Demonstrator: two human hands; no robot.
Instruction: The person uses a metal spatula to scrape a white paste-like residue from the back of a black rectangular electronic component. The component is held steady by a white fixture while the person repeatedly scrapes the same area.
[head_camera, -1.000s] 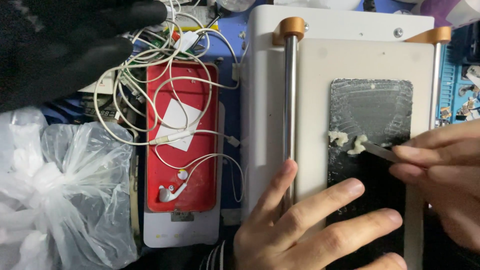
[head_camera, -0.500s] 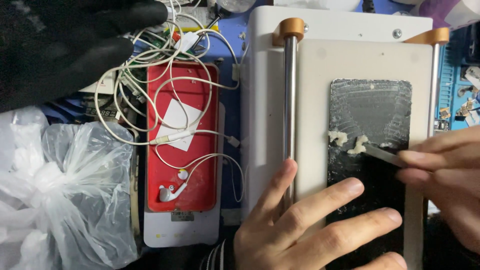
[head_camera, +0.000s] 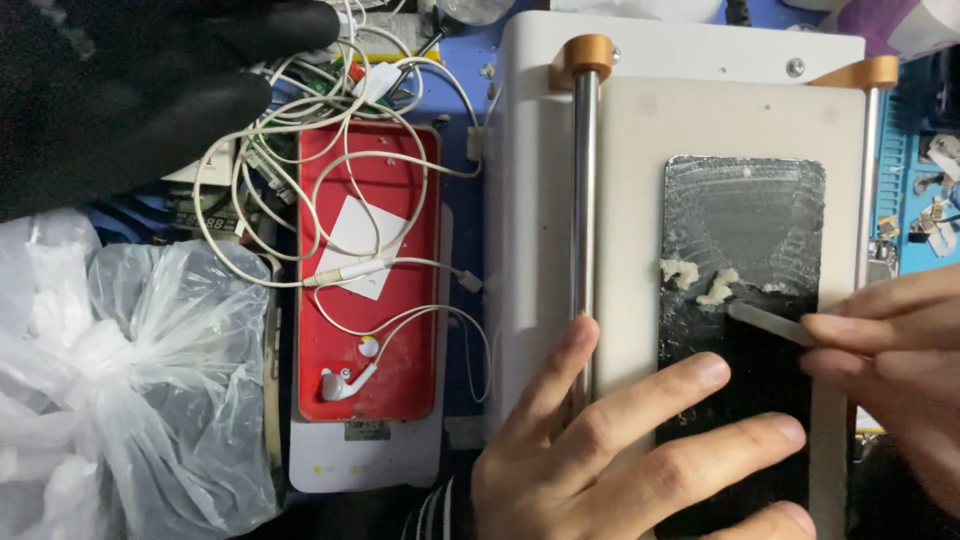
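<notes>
**Scraping residue from a dark glass panel**

On the flat beige plate of the white boxy machine (head_camera: 640, 200), between two polished metal rods with orange end caps, lies the black rectangular glass phone panel (head_camera: 745, 230). Its upper half looks dull and streaked with greyish film; its lower half is smooth and glossy. Small off-white crumbly lumps of glue (head_camera: 700, 280) sit along the line between the two. The right hand (head_camera: 890, 370) pinches a thin pale flat scraper blade (head_camera: 765, 322) between closed fingertips, its tip resting on the panel just below the lumps. The left hand (head_camera: 620, 450) lies spread and flat, fingers pressed on the glossy lower part of the panel, thumb against the left rod, gripping nothing.

Left of the machine sits a red rectangular pad (head_camera: 368, 270) bearing a white diamond-set paper square, with tangled white earphone cables (head_camera: 300, 200) looped over it. A crinkled clear plastic bag (head_camera: 120, 390) fills the lower left; the dark, soft shape at the upper left is possibly a black glove (head_camera: 120, 90)
</notes>
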